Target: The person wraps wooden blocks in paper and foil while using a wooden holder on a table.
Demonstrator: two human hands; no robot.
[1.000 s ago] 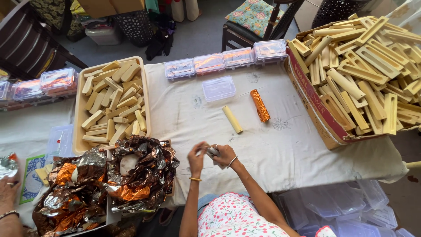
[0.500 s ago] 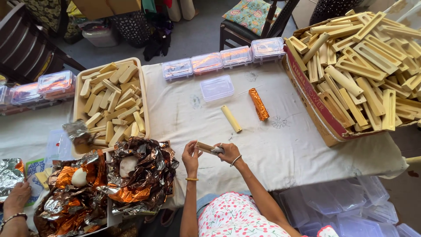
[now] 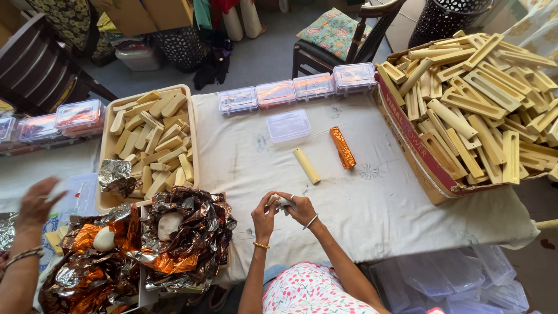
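At the near edge of the cloth-covered bench (image 3: pixel 372 221), the left hand (image 3: pixel 264 216) and right hand (image 3: pixel 301 209) meet over a small pale stick (image 3: pixel 273 200), with a scrap of silvery foil (image 3: pixel 286 203) pinched against it. The fingers of both hands are closed on the piece, which sits above the cloth and clear of it. Beyond lie a bare cream stick (image 3: pixel 306 166) and an orange-foiled stick (image 3: pixel 342 147), apart from each other. A tray of cream sticks (image 3: pixel 152 142) stands to the left, crumpled copper foil sheets (image 3: pixel 174 238) beside it.

Risk, as judged: the foil scrap looks thin and may tear under fingertip pressure. The piece is held close to the bench edge; a slip would likely drop it into the lap. Another person's hand (image 3: pixel 36 203) moves at far left, well apart.
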